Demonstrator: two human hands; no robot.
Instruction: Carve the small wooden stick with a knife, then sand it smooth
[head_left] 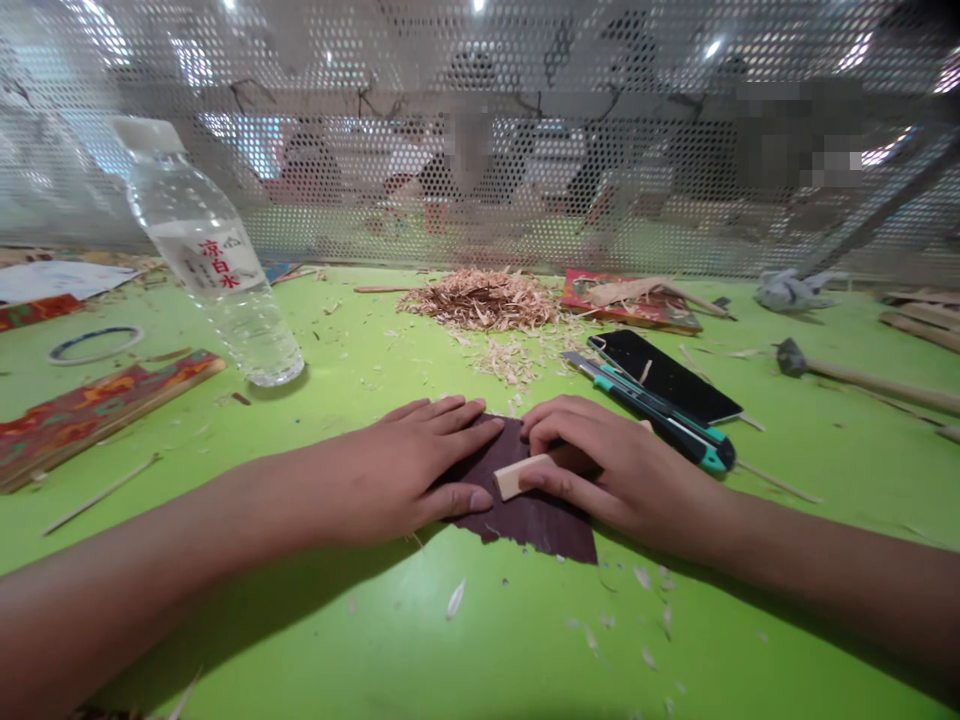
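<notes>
A dark brown sheet with a torn edge, which looks like sandpaper, lies on the green table. My left hand rests flat across its left part, fingers stretched out, holding nothing. On the sheet's right side my right hand is closed around a small pale piece of wood. One end of the wood sticks out toward my left thumb and sits against the sheet. The rest of the piece is mostly hidden under my right fingers. Just beyond my right hand lies a teal and black utility knife with its blade out.
A black phone lies beside the knife. Behind the sheet is a heap of wood shavings. A tilted water bottle and painted board are left; a hammer is right. A perforated metal screen closes the back.
</notes>
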